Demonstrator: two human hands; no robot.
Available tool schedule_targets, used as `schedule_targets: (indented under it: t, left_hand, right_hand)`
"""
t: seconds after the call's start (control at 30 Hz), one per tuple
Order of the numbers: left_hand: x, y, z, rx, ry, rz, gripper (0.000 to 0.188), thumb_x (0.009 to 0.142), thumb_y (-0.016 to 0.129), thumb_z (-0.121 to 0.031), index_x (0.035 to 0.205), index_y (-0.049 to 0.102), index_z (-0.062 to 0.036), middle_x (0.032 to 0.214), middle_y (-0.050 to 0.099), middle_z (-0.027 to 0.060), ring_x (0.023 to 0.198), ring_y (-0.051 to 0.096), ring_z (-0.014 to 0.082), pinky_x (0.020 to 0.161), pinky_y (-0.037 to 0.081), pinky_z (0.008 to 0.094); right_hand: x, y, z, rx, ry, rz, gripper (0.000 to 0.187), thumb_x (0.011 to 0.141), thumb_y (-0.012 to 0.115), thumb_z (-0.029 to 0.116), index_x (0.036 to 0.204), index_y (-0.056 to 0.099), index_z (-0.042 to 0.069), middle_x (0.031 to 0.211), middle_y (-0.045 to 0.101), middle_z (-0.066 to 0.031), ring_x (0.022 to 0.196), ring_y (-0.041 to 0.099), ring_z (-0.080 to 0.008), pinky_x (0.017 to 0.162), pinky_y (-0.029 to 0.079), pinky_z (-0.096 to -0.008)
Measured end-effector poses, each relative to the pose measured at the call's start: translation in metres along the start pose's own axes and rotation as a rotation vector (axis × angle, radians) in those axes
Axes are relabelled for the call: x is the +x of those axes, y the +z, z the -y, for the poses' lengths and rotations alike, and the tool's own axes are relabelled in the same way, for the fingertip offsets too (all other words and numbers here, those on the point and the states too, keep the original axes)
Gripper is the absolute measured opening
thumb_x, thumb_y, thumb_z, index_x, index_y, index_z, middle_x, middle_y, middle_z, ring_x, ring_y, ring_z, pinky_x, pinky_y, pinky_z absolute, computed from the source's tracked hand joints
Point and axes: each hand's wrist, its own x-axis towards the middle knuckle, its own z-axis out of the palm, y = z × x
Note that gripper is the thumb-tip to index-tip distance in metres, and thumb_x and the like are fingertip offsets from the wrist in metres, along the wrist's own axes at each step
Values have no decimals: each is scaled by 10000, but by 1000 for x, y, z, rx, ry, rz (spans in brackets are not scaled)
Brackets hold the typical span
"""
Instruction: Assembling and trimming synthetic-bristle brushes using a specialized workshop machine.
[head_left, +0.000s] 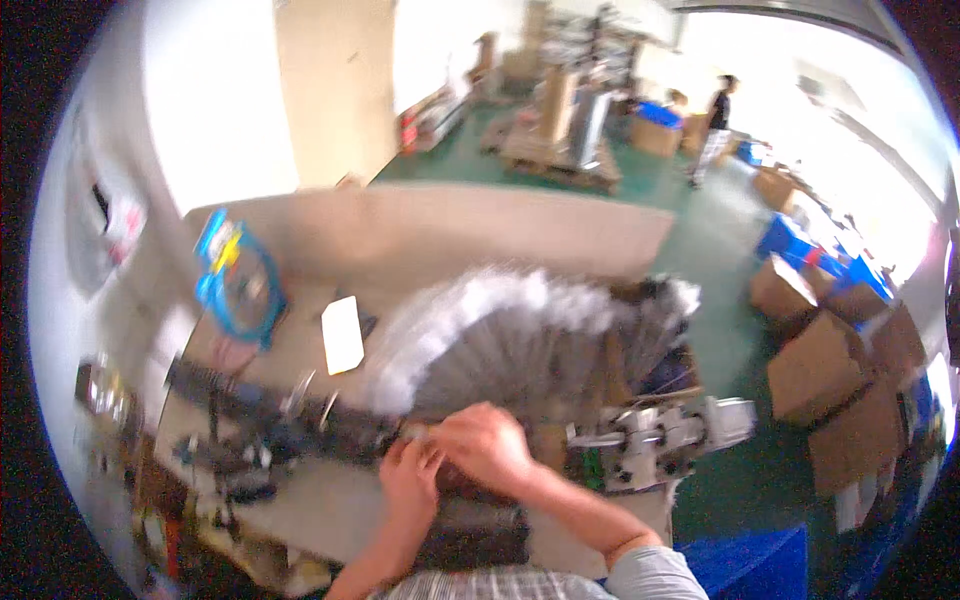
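My left hand [408,482] and my right hand [487,447] meet above the near middle of the table, fingertips almost touching. Both are closed in a pinch around something small and pale, too blurred to name. Just beyond them, a wide arc of thin grey pieces with fluffy-looking white outer ends [490,300] fans across the table. Beneath my forearms is a dark patch [470,535] that I cannot identify. A white card-like sheet [343,335] lies to the left of the fan.
On the table [310,515] are a blue coil [268,310] with a yellow part, jumbled dark parts [240,460] and, at right, a metal fixture [660,445]. A low tan panel [430,225] borders the far side. Cardboard boxes [815,365] stand right; a person [717,125] is far off.
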Motion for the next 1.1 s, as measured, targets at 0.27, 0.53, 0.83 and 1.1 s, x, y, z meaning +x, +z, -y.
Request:
schedule_targets:
  t: [0.27, 0.53, 0.83, 1.1]
  left_hand:
    - [4, 17, -13, -189, -180, -143, 78, 850, 540, -108, 810, 533, -41, 814, 585, 58, 796, 581, 186, 757, 484, 335]
    - [-2, 23, -26, -316, -289, -208, 135, 844, 545, -91, 723, 485, -96, 703, 496, 5, 715, 536, 128, 696, 462, 290]
    - [2, 14, -14, -281, -279, -157, 113, 829, 564, -46, 940, 581, -40, 906, 605, 28, 803, 574, 115, 764, 454, 273]
    - [2, 23, -25, -336, -300, -186, 37, 856, 539, -90, 859, 564, -61, 811, 565, 15, 751, 548, 103, 720, 473, 271]
  right_hand:
    - [14, 4, 23, -47, 138, -77, 337, 647, 730, 154, 969, 664, 80, 926, 643, -46, 831, 599, -231, 729, 484, -341]
    - [1, 3, 22, -130, 75, -92, 317, 671, 707, 189, 980, 650, 148, 933, 618, -1, 842, 584, -199, 722, 460, -342]
    - [5, -4, 20, -173, 38, -84, 264, 654, 706, 148, 916, 679, 139, 944, 622, -13, 836, 586, -205, 719, 454, -344]
    - [15, -1, 19, -59, 83, -13, 248, 664, 716, 169, 905, 687, 123, 942, 634, -8, 864, 592, -206, 753, 460, -342]
